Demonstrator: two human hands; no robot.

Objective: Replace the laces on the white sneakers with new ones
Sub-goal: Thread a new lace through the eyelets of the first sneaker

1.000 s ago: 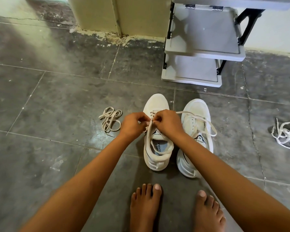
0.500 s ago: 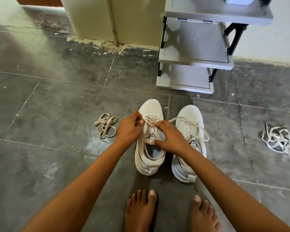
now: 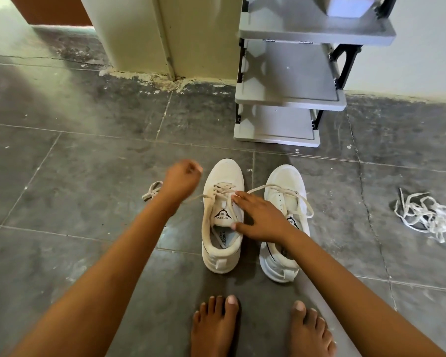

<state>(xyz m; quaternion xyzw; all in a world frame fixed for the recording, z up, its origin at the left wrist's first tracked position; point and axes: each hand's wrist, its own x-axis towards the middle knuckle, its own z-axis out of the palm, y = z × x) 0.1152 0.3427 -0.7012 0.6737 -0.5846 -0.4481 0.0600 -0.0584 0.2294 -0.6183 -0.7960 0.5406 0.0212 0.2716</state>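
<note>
Fingers point(image 3: 240, 196) of the right hand point(image 3: 262, 219) lie spread flat on the tongue of one white sneaker point(image 3: 223, 173). The left hand point(image 3: 182, 180) is curled (blurred, grip unclear) where a lace point(image 3: 223, 188) strand leads. I see the grey rack point(image 3: 289, 99) holding a white object point(image 3: 345, 6) on top. Half a second back, both hands pinched at the eyelets.

Left hand point(image 3: 182, 180), just left of the left sneaker point(image 3: 224, 173), is blurred; we can't tell if it pinches the lace point(image 3: 222, 188). Its wrist hides most of a lace bundle point(image 3: 152, 190) left of that sneaker. Right hand point(image 3: 262, 220) covers the sneaker's right eyelets. Well behind the sneaker, a white box point(image 3: 345, 6) is cut by the top edge. In front of the sneaker, bare feet point(image 3: 214, 328) are cut by the bottom edge.
</note>
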